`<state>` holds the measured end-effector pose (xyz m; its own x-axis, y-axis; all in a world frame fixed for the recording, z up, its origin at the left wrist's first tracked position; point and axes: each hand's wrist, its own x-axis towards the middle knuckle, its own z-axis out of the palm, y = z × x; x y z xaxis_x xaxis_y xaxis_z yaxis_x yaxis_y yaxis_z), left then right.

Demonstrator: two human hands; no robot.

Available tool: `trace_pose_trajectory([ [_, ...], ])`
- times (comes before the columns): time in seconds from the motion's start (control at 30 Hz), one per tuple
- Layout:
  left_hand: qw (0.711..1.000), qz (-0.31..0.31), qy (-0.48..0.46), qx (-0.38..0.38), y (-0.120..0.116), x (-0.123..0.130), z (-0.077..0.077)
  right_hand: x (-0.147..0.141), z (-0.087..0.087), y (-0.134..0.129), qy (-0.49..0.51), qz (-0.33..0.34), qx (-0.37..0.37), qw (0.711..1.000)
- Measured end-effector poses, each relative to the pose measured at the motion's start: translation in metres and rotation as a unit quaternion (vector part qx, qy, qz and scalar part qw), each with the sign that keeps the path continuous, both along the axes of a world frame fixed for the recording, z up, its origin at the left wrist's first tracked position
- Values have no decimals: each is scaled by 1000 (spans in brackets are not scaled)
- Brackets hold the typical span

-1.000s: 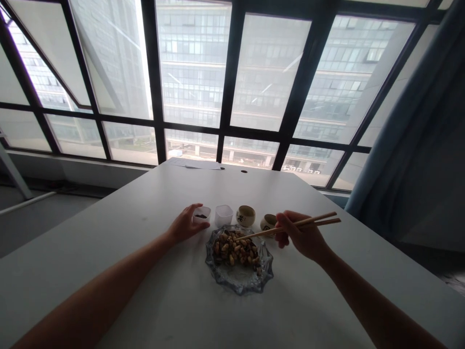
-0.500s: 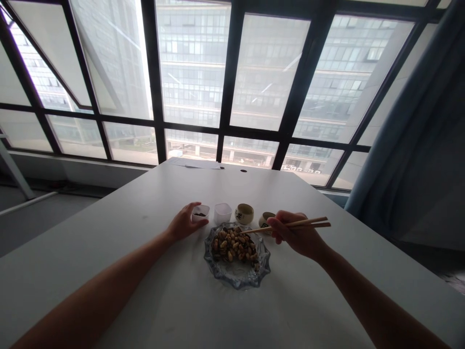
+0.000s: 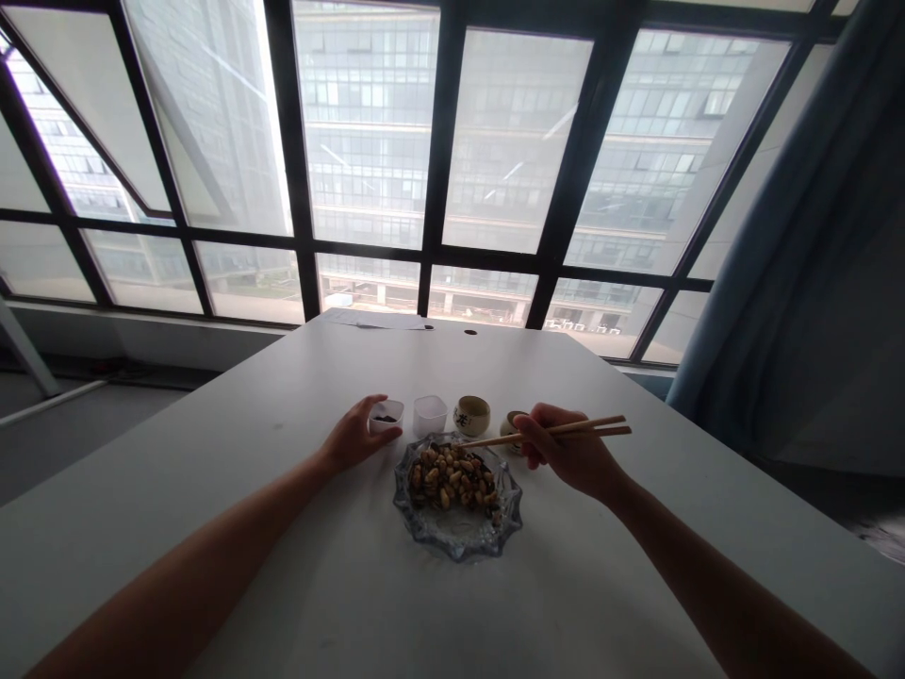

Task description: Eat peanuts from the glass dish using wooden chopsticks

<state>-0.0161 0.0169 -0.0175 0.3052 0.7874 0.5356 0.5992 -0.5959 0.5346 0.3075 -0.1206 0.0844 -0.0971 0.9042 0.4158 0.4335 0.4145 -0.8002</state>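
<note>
My left hand [image 3: 357, 436] has its thumb and fingers around a small white plastic cup [image 3: 386, 425] with a few dark bits inside. In my right hand [image 3: 566, 448] is a pair of wooden chopsticks [image 3: 594, 429]; their tips reach the far edge of a heap of peanuts and dark pieces [image 3: 452, 476]. That heap lies in a clear glass dish [image 3: 458, 542] with a scalloped rim. Behind the dish stand a second white plastic cup [image 3: 430, 416] and a beige ceramic cup [image 3: 473, 417] with dark writing. Another ceramic cup [image 3: 510, 423] is partly hidden behind my right hand.
All of this stands on a long white table [image 3: 311, 585]. White papers [image 3: 374, 320] lie at its far end, near two dark round spots. Beyond are large windows, and a blue curtain [image 3: 770, 245] hangs at the right.
The chopstick tips have moved slightly left over the peanuts, along with my right hand. My left hand stays at the white cup. The whole view has shifted a little.
</note>
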Motion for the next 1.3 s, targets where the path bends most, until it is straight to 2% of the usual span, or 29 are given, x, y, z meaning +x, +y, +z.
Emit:
trace_pose_trajectory([
  [0.23,1000,-3,-1,-8,-1,0,1,2,7,-1,52,-29,3,998],
  [0.5,1000,-5,-3,-11,0,0,0,5,10,-1,58,-28,-2,998],
  [0.83,1000,-6,-1,-19,-1,0,0,-6,-7,2,42,8,-34,998],
  [0.97,1000,-5,-4,-13,-1,0,0,-6,-11,1,19,28,-20,999],
  [1.2,1000,-2,-3,-10,-1,0,-1,-12,0,-10,-82,75,38,993],
  [1.3,1000,-1,-2,-8,-1,0,-1,-15,1,-13,-96,88,57,990],
])
